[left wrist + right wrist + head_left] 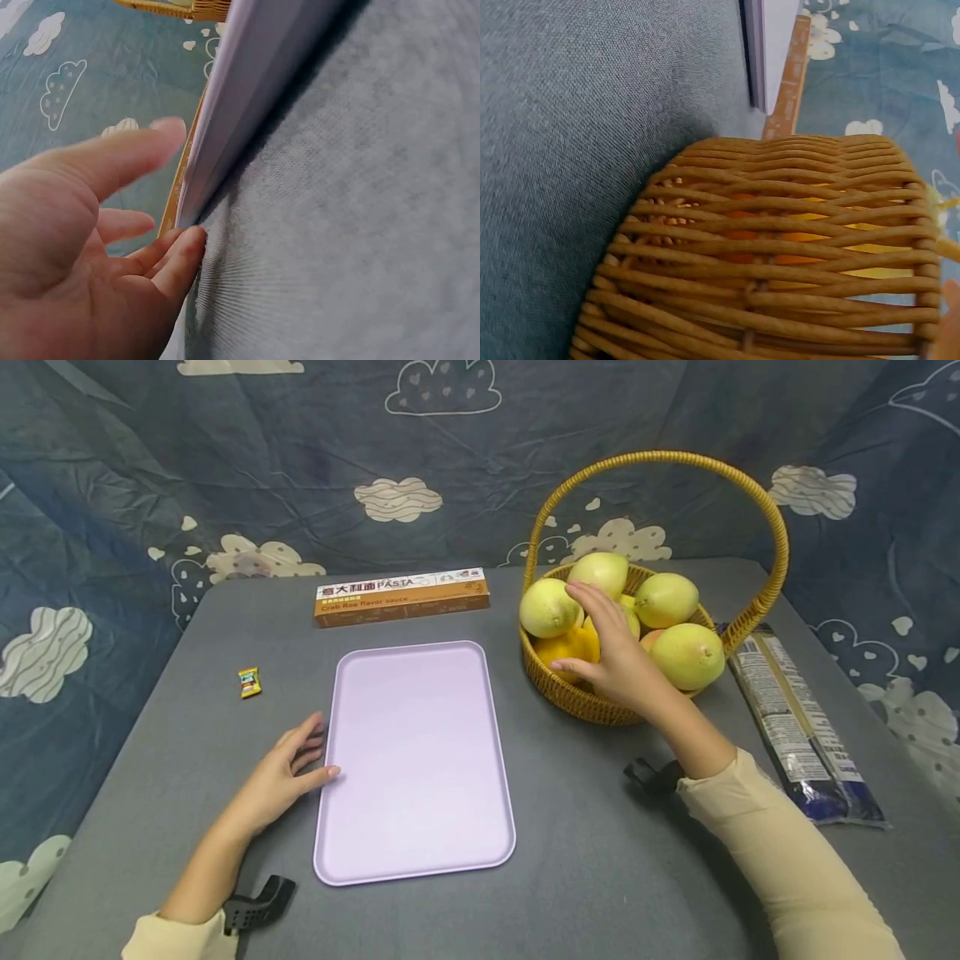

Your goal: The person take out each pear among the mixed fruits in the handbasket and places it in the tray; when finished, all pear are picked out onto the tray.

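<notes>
Looking forward and down over the table (570, 827) from the head.
Tipped sideways at both wrists: left close along the tray (420, 752), right close against the basket (810, 251); sharing both with the head view.

Creased blue-grey cloth (300, 468) hangs behind and on both sides of the grey desk (570, 860), printed with cream clouds (398, 499), white-outlined clouds (443, 389) and small hearts (903, 625); woven fabric covers the desktop.
</notes>
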### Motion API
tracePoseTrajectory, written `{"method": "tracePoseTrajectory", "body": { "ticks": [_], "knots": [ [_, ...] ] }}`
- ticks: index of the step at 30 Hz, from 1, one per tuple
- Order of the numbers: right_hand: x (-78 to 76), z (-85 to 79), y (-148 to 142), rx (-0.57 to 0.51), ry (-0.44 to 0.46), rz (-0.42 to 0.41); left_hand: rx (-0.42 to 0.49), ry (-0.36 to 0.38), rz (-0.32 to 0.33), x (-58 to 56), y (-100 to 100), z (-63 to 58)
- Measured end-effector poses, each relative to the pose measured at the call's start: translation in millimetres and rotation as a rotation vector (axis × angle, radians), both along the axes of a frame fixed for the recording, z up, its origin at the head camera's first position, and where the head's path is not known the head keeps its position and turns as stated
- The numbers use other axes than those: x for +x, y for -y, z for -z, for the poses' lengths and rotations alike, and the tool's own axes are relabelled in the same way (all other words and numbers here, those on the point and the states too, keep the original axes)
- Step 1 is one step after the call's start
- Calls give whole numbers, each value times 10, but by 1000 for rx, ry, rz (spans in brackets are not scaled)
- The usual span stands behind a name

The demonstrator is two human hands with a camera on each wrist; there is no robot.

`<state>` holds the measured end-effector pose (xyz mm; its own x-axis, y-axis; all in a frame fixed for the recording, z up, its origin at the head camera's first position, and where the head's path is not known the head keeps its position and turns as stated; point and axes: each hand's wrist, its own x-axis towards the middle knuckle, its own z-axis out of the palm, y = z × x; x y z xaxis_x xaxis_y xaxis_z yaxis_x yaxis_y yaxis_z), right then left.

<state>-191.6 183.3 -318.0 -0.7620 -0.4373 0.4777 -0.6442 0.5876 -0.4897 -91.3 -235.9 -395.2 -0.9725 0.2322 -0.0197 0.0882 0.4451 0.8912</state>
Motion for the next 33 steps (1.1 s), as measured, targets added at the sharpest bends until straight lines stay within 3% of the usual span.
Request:
{"method": "tracePoseTrajectory", "body": {
  "ticks": [3, 8, 15, 23, 28, 33],
  "knots": [
    [-64, 49, -1, -29, 41, 14, 119, 12, 5, 2, 6, 61],
    [-167, 113, -1, -67, 100, 19, 220, 6, 34, 8, 0, 87],
    [-250, 115, 47, -130, 195, 10, 223, 7, 26, 8, 12, 98],
    [-157, -73, 194, -235, 302, -12, 220, 16, 22, 4, 19, 100],
    [-286, 61, 172, -265, 316, -14, 212, 15, 22, 5, 25, 113],
    [-401, 194, 150, -243, 310, 41, 212, 15, 19, -11, 42, 132]
  ]
}}
